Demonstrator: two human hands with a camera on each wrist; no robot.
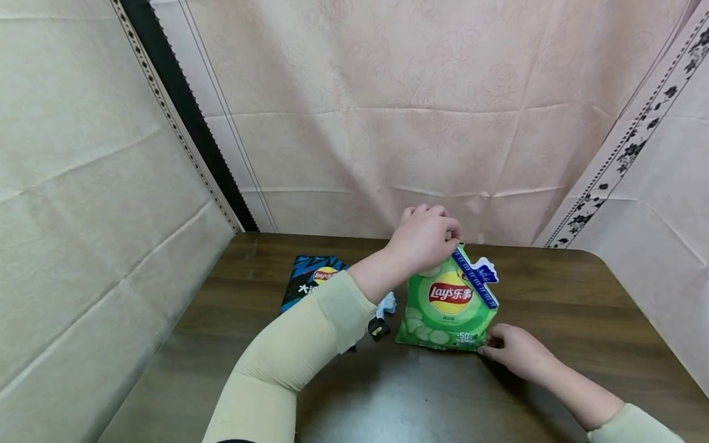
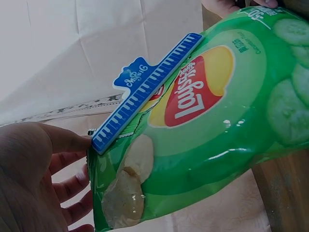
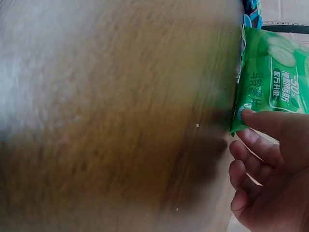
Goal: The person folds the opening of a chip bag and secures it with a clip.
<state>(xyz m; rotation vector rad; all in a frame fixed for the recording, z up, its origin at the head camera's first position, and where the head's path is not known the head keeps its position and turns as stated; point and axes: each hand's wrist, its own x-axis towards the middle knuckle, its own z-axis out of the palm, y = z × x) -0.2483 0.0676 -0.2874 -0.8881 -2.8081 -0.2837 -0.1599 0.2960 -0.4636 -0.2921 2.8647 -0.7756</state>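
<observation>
A green Lay's chip bag (image 1: 437,320) is held up between the two hands over the table. Across its folded top sits a blue bag clip (image 2: 145,94) with a piano-key pattern and a "Music" tab. My left hand (image 1: 423,237) pinches the bag's upper left corner at the clip's end, the thumb in front and the other fingers partly hidden behind. At the lower right corner my right hand (image 3: 275,164) pinches the bag's edge between thumb and index finger.
A dark blue Lay's bag (image 1: 301,274) lies to the left, partly hidden by the left forearm. Beside it are a small black item (image 1: 379,329) and a light blue piece (image 1: 388,303). Pale cloth (image 1: 360,123) hangs behind the wooden table (image 1: 410,406).
</observation>
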